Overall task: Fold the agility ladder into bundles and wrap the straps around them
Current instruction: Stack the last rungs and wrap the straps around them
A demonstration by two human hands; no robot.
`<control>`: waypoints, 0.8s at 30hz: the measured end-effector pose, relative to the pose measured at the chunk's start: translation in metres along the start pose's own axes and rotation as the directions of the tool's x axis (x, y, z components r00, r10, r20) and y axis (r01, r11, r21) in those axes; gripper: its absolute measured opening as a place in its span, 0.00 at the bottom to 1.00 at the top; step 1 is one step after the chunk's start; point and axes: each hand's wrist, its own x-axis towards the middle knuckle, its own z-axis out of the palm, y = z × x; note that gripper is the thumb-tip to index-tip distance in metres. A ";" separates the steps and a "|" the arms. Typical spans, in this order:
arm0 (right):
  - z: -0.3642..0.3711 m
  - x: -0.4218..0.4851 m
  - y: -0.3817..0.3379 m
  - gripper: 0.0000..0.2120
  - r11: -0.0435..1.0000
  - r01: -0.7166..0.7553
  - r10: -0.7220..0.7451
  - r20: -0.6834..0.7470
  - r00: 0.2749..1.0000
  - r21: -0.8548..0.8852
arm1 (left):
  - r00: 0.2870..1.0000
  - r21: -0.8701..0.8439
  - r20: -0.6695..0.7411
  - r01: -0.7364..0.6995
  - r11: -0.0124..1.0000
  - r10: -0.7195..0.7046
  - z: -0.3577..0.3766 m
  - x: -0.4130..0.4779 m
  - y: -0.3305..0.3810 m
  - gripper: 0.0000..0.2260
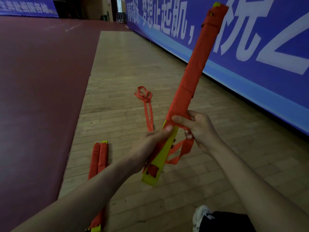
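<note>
Gym floorboards (120,64); ladder bundle (195,72) clenched in left hand (148,148), steadied for wrapping; right hand (200,131) pinching strap (188,146) taut.

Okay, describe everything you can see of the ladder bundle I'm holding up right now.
The held bundle is a long, flat stack of yellow, plastic-looking rungs. Most of its length is wound in orange strap, which looks like fabric. It tilts up and away to the right, above the wooden floor. Its lower end is bare yellow, with strap showing through a slot. The left hand grips that bare part, thumb at the wrap's edge. The right hand pinches the strap, whose loose tail loops below.
</note>
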 end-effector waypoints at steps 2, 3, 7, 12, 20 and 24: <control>0.001 0.000 0.001 0.09 1.000 0.004 -0.004 -0.018 1.000 -0.015 | 0.992 0.123 -0.099 -0.063 0.990 0.075 0.007 -0.001 -0.002 0.13; 0.003 -0.001 0.001 0.10 1.000 0.004 -0.005 -0.024 1.000 -0.028 | 0.976 0.213 -0.176 -0.090 0.973 0.129 0.009 0.001 -0.005 0.13; 0.010 -0.002 0.003 0.12 0.997 0.004 -0.008 -0.045 0.999 -0.072 | 0.932 0.318 -0.272 -0.146 0.937 0.238 0.009 0.010 -0.011 0.09; 0.014 -0.004 -0.001 0.09 0.991 -0.034 0.040 0.046 0.998 -0.128 | 0.957 0.183 -0.255 -0.090 0.979 0.136 0.002 0.012 -0.007 0.08; 0.008 -0.012 -0.013 0.12 0.989 -0.085 0.091 0.049 0.995 -0.119 | 0.977 -0.027 -0.210 -0.029 0.999 0.023 -0.019 0.017 -0.003 0.05; 0.006 -0.013 -0.020 0.12 0.994 -0.049 0.054 0.055 0.997 -0.101 | 0.984 0.001 -0.174 -0.047 0.999 0.047 -0.027 0.015 0.003 0.02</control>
